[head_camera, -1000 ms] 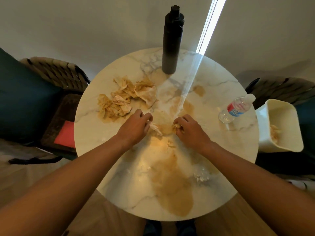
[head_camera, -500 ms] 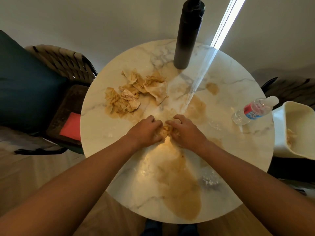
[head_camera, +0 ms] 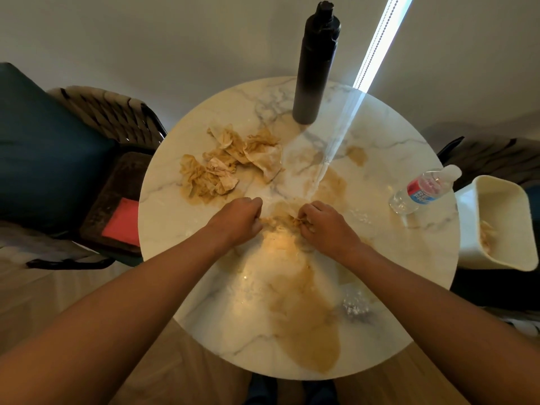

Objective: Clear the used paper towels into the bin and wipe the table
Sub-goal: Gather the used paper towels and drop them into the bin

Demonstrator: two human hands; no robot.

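A round marble table [head_camera: 409, 153] carries brown liquid stains, the largest a puddle [head_camera: 309, 340] near its front edge. At the table's middle lies a wet, brown-soaked paper towel [head_camera: 279, 219]. My left hand [head_camera: 236, 220] grips its left end with curled fingers, and my right hand [head_camera: 324, 226] pinches its right end. A heap of crumpled stained paper towels [head_camera: 228, 168] lies on the left half of the table, beyond my left hand. A white bin [head_camera: 523, 229] stands off the table's right edge, with used towel inside.
A tall black bottle [head_camera: 314, 68] stands at the table's far side. A clear plastic water bottle [head_camera: 422, 190] lies on its side near the right edge. A chair with a dark cushion [head_camera: 38, 147] and a red item [head_camera: 121, 222] sits on the left.
My two hands came together over the wet towel half a second ago and have since drawn slightly apart, each holding one end. The camera view shifted a little.
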